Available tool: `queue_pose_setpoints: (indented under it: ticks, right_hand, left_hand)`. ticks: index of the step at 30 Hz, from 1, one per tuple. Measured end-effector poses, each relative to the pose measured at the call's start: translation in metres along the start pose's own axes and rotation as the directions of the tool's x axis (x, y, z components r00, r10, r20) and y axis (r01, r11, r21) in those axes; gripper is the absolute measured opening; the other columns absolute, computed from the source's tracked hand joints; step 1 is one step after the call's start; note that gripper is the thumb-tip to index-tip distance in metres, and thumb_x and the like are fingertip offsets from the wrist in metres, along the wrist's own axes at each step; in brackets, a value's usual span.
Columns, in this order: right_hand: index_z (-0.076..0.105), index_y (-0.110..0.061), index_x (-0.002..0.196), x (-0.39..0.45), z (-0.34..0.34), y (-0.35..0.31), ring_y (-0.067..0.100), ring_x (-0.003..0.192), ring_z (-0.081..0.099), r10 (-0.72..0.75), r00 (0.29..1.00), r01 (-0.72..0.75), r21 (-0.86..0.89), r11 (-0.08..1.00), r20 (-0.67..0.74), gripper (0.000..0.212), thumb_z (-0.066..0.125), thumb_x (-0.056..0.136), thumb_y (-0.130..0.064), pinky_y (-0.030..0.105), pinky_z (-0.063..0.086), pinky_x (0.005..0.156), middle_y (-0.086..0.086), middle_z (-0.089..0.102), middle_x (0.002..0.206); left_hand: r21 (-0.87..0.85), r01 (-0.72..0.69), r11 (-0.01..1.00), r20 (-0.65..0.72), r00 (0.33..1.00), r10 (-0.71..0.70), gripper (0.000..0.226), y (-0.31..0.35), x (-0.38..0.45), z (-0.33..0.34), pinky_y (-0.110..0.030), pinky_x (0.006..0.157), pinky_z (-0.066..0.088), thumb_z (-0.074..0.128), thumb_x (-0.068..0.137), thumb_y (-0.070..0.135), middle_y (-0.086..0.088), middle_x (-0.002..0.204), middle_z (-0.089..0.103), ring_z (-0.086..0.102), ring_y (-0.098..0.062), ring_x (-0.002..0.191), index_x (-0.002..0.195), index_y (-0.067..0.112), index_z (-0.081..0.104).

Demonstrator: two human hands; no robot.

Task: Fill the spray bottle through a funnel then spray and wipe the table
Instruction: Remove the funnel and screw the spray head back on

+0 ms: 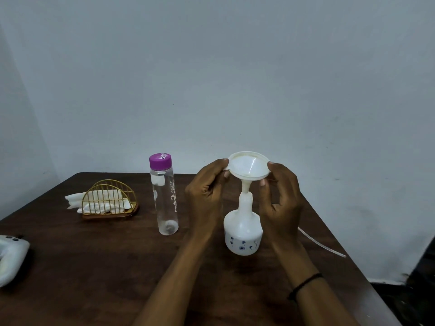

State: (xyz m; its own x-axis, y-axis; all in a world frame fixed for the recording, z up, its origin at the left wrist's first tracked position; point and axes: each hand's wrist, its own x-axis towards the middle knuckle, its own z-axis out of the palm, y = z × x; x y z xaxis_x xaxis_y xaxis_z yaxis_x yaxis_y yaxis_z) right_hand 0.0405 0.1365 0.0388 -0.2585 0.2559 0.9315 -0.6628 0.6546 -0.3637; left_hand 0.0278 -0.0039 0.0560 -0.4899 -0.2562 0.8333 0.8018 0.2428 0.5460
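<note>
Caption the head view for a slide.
Both hands, left hand and right hand, pinch the white funnel whose spout enters the open spray bottle; the capped water bottle stands alongside.

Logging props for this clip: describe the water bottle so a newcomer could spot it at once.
On the dark wooden table, look left of the two hands holding a white funnel over the white spray bottle. The water bottle stands upright between them and the gold wire napkin holder: tall, clear, purple-capped.

place: home room | cues: wooden table; napkin holder; bare wall
</note>
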Motion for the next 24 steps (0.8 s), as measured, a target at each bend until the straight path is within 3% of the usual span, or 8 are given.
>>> queue_pose_setpoints:
  ticks: [6, 9, 11, 14, 16, 21, 24]
  right_hand:
    - [0.064, 0.004, 0.120, 0.007, 0.012, -0.010, 0.016, 0.115, 0.059, -0.012, 1.000, 0.011, 0.026, 1.000, 0.025, 0.030, 0.057, 0.095, -0.012, 0.017, 0.044, 0.101, 0.015, 0.067, 0.118]
    - [0.066, -0.003, 0.121, 0.006, 0.022, -0.008, 0.015, 0.113, 0.060, 0.018, 0.994, -0.019, 0.004, 1.000, 0.107, 0.030, 0.059, 0.095, -0.017, 0.017, 0.044, 0.099, 0.009, 0.069, 0.117]
    - [0.067, -0.010, 0.122, 0.004, 0.028, -0.003, 0.015, 0.111, 0.060, 0.053, 0.983, -0.048, -0.033, 0.998, 0.174, 0.032, 0.058, 0.095, -0.024, 0.026, 0.046, 0.097, 0.004, 0.070, 0.117]
    - [0.067, -0.017, 0.125, -0.004, 0.035, 0.003, 0.017, 0.111, 0.061, 0.132, 0.940, -0.106, -0.098, 0.989, 0.316, 0.033, 0.057, 0.096, -0.030, 0.047, 0.049, 0.095, -0.003, 0.071, 0.116]
    - [0.065, -0.020, 0.126, -0.008, 0.036, 0.005, 0.017, 0.112, 0.060, 0.176, 0.905, -0.133, -0.134, 0.982, 0.387, 0.037, 0.053, 0.097, -0.037, 0.050, 0.047, 0.096, -0.005, 0.070, 0.116]
    - [0.057, -0.019, 0.136, -0.013, 0.031, 0.007, 0.016, 0.128, 0.048, 0.286, 0.814, -0.248, -0.143, 0.958, 0.505, 0.050, 0.052, 0.095, -0.048, 0.045, 0.041, 0.107, -0.003, 0.062, 0.133]
    - [0.054, -0.018, 0.138, -0.015, 0.024, 0.008, 0.016, 0.132, 0.046, 0.354, 0.797, -0.334, -0.130, 0.933, 0.490, 0.047, 0.056, 0.097, -0.041, 0.031, 0.038, 0.105, -0.001, 0.057, 0.139]
  left_hand:
    - [-0.009, 0.003, 1.000, -0.108, 0.994, -0.004, 0.024, 0.005, 0.006, -0.008, -0.030, 0.089, 0.054, 0.064, 0.090, 0.005, -0.001, 0.111, 0.070, 0.064, -0.011, 0.110, 0.113, 0.010, 0.069]
    - [0.075, -0.003, 0.997, -0.139, 0.990, 0.013, 0.022, -0.001, 0.012, -0.016, -0.016, 0.086, 0.050, 0.064, 0.090, 0.006, 0.003, 0.107, 0.067, 0.061, 0.002, 0.104, 0.110, 0.013, 0.069]
    - [0.143, 0.012, 0.990, -0.128, 0.992, 0.007, 0.020, -0.008, 0.014, -0.021, -0.009, 0.085, 0.047, 0.064, 0.089, 0.005, 0.004, 0.105, 0.066, 0.059, 0.007, 0.101, 0.108, 0.012, 0.070]
    - [0.246, 0.036, 0.969, -0.099, 0.995, -0.012, 0.019, -0.022, 0.015, -0.029, -0.009, 0.084, 0.047, 0.064, 0.089, 0.002, 0.000, 0.105, 0.069, 0.061, -0.002, 0.099, 0.106, 0.008, 0.072]
    - [0.312, 0.058, 0.948, -0.088, 0.996, -0.032, 0.020, -0.032, 0.014, -0.032, -0.006, 0.083, 0.046, 0.064, 0.089, 0.000, -0.003, 0.104, 0.071, 0.061, -0.007, 0.096, 0.106, 0.008, 0.072]
    - [0.462, 0.062, 0.885, -0.040, 0.998, -0.050, 0.023, -0.043, 0.007, -0.032, 0.004, 0.078, 0.039, 0.063, 0.086, -0.007, -0.008, 0.100, 0.073, 0.058, -0.006, 0.090, 0.103, 0.005, 0.073]
    - [0.534, 0.047, 0.844, 0.029, 0.997, -0.074, 0.024, -0.053, 0.002, -0.030, -0.005, 0.077, 0.040, 0.063, 0.084, -0.008, -0.011, 0.099, 0.073, 0.066, -0.016, 0.088, 0.103, 0.004, 0.073]
